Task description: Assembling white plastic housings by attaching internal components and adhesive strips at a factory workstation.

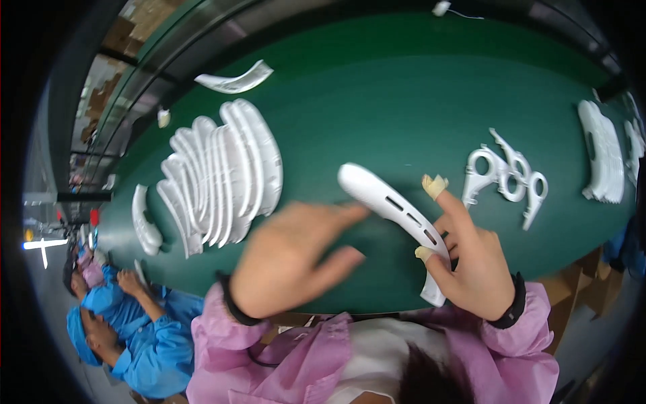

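Note:
A curved white plastic handle-like part (387, 195) with three slots lies across my right hand (474, 269). The thumb and the bent fingers of that hand grip its lower half, while the index finger sticks out past it. Pale finger cots cover the right thumb and index fingertip. My left hand (289, 256), somewhat smeared by motion, is left of the part with thumb and index finger apart. Its index tip comes close to the part's edge; I cannot tell whether they touch. Farther left lies a row of nested curved white shells (222, 175).
White ring-ended pieces (508, 172) lie right of my right hand. Stacked curved white parts (601, 155) stand at the far right. Single curved pieces lie at the back (235, 79) and left (145, 222) of the green table (377, 87). People in blue (145, 343) sit at lower left.

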`<state>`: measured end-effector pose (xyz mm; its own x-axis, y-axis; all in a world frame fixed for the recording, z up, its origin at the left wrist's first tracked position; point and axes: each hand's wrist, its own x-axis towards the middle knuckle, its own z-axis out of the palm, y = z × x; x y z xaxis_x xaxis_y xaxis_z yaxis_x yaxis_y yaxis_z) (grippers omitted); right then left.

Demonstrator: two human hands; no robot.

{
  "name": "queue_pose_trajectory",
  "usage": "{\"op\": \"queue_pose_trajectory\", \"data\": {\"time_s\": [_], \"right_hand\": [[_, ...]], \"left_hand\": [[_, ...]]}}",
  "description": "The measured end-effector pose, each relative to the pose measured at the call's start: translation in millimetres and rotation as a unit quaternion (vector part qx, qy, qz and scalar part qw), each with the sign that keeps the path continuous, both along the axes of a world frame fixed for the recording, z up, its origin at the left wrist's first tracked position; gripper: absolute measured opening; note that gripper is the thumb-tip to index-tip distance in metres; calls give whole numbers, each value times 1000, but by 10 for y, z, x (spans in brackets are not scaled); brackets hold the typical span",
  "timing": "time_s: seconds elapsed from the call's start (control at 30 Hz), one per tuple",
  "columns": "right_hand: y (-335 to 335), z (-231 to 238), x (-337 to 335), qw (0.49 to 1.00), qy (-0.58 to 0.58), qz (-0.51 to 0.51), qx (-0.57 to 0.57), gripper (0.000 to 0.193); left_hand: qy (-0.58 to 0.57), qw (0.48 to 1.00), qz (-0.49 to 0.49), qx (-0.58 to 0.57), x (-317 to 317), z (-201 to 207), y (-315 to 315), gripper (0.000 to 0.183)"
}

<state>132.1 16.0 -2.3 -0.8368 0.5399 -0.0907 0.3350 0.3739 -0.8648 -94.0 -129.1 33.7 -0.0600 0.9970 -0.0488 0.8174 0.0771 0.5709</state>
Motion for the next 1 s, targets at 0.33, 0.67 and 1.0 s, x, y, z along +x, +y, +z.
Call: {"op": "queue_pose_trajectory", "data": {"time_s": [0.33, 0.67, 1.0], "right_hand": [[2035, -90, 1777, 888, -136, -284, 337, 72], [1494, 113, 1211, 890, -91, -212, 392, 52], [880, -131, 370, 936, -107, -82, 326, 16]], "left_hand": [[322, 904, 279, -23, -775, -468, -277, 61], [209, 925, 317, -13, -836, -318, -241, 53], [200, 928, 312, -37, -858, -25, -671, 32]]}}
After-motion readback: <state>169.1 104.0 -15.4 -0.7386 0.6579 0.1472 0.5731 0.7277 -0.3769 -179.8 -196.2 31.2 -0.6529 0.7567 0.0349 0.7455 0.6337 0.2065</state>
